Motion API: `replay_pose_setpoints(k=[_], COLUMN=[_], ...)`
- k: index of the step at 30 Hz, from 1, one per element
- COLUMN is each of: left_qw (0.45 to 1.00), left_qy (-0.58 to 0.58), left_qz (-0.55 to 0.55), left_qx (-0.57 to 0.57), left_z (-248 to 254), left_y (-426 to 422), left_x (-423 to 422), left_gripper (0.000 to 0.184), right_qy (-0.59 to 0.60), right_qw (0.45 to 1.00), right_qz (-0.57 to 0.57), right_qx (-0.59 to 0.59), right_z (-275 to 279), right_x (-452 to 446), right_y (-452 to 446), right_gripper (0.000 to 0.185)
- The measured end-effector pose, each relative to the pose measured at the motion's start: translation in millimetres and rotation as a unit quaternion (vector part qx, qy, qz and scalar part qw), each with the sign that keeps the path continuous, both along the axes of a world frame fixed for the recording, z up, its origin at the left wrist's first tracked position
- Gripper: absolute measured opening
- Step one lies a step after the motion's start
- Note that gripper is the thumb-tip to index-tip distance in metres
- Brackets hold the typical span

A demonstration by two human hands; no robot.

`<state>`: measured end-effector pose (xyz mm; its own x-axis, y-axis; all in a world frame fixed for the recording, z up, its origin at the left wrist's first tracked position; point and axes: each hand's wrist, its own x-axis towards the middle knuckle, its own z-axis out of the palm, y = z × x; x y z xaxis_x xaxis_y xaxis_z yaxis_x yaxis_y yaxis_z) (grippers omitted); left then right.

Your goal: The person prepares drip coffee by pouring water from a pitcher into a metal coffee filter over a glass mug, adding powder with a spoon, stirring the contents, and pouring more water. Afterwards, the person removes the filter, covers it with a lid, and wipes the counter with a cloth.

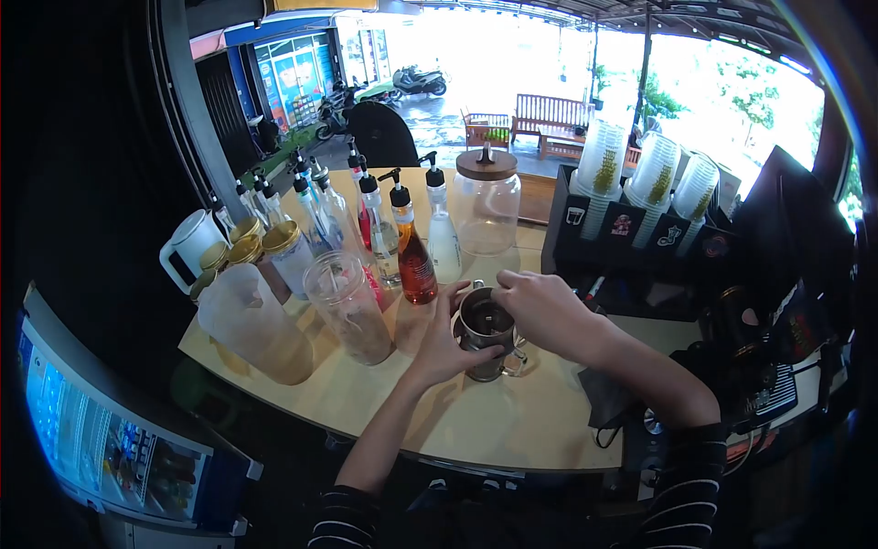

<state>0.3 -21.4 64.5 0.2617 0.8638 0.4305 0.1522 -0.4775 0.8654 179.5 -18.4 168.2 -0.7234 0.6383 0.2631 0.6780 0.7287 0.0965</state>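
A metal cup [485, 322] with dark contents stands on the light wooden counter [530, 416]. My left hand [448, 340] is wrapped round its left side, thumb across the front. At the cup's upper right rim is my right hand [540, 306], its fingers closed in a pinch; what they hold, if anything, is hidden. A clear glass handle [515, 362] shows at the lower right of the metal cup. Close behind my left hand stands a pump bottle of amber-red syrup [418, 265].
Left of my hands stand a clear tall jug [349, 316] and a frosted pitcher [251, 320]. Several pump bottles and a lidded glass jar [487, 206] are behind. A black rack [608, 240] holds stacked cups at the right, near a dark pouch [608, 400].
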Motion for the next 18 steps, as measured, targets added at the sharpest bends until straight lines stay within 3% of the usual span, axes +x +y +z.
replay_pose_setpoints(k=[2, 5, 7, 10, 17, 18], left_qw=[0.998, 0.996, 0.993, 0.996, 0.999, 0.999], left_qy=[-0.007, 0.002, 0.043, 0.041, -0.007, -0.021], left_qz=[0.053, 0.085, 0.107, 0.081, -0.002, -0.014], left_qx=[0.039, -0.006, 0.036, 0.014, -0.042, -0.033], left_z=[1.7, 8.5, 9.3, 9.4, 5.3, 3.3], left_y=[-3.5, -7.5, -6.5, -3.7, 5.8, 6.4], left_x=[9.3, 14.9, 11.6, 7.7, -1.5, -1.8], left_gripper=[0.102, 0.095, 0.093, 0.093, 0.089, 0.088], right_qy=[0.019, -0.008, -0.049, -0.001, -0.023, -0.02], right_qw=[1.0, 0.998, 0.998, 1.0, 1.0, 0.998], right_qz=[0.02, 0.005, -0.033, -0.006, -0.009, -0.012], right_qx=[-0.002, -0.067, 0.016, -0.017, -0.01, -0.05], right_z=[5.7, 13.4, 7.1, 4.1, 14.6, 21.7], right_x=[-0.6, 0.7, 0.5, 2.1, -1.0, -0.5], right_y=[-8.7, -16.9, -12.3, -3.5, -0.8, -4.4], right_gripper=[0.015, 0.014, 0.014, 0.014, 0.009, 0.009])
